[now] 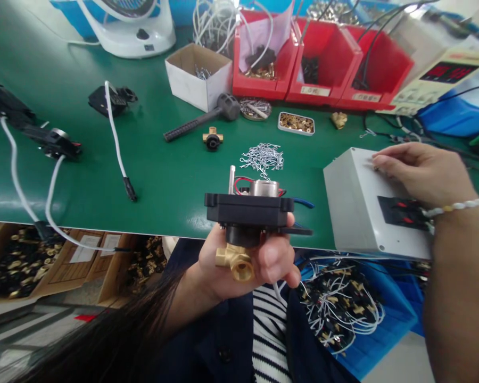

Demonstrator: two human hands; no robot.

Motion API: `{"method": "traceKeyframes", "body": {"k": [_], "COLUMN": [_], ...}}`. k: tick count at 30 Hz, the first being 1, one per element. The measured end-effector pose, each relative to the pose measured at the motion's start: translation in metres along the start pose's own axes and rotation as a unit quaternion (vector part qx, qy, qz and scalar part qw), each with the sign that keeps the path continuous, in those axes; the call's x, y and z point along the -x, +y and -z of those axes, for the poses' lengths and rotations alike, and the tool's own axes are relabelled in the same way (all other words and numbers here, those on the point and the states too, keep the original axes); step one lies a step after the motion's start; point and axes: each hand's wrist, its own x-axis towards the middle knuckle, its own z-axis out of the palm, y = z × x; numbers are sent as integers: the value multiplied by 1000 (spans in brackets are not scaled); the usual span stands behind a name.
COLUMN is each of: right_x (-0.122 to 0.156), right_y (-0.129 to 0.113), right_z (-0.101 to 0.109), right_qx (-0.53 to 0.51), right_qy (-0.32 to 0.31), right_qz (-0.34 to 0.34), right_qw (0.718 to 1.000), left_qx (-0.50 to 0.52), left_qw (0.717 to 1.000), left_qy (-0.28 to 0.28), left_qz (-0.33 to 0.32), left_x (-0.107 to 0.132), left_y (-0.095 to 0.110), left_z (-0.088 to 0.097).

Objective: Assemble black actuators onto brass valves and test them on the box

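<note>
My left hand (239, 266) is closed around a brass valve (236, 260) that carries a black actuator housing (249, 210) on top, with a small silver motor (264, 188) and red and black wires showing. It holds the assembly upright over the table's front edge. My right hand (421, 173) rests flat on top of a grey box (355, 207) with black terminals (403, 213), fingers stretched toward its far left edge. A beaded bracelet is on that wrist.
A pile of wire clips (265, 156) lies behind the assembly. A black mallet (203, 119), a brass fitting (213, 138), a white carton (197, 74), red bins (323, 61) and cabled black parts (51, 141) sit on the green mat (104, 175). Bins of parts stand below the table.
</note>
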Motion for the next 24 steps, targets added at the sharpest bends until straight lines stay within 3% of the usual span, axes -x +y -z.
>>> {"method": "traceKeyframes", "body": {"k": [17, 24], "right_x": [3, 3], "right_y": [-1, 0], "right_z": [-2, 1], "right_qx": [-24, -35], "right_qy": [11, 3], "right_qz": [1, 2], "right_qw": [1000, 999], "left_qx": [-12, -16], "left_qw": [999, 1000], "left_qy": [-42, -20], "left_qz": [-6, -10], "left_x": [-2, -4], "left_y": [-3, -4], "left_z": [11, 10]}}
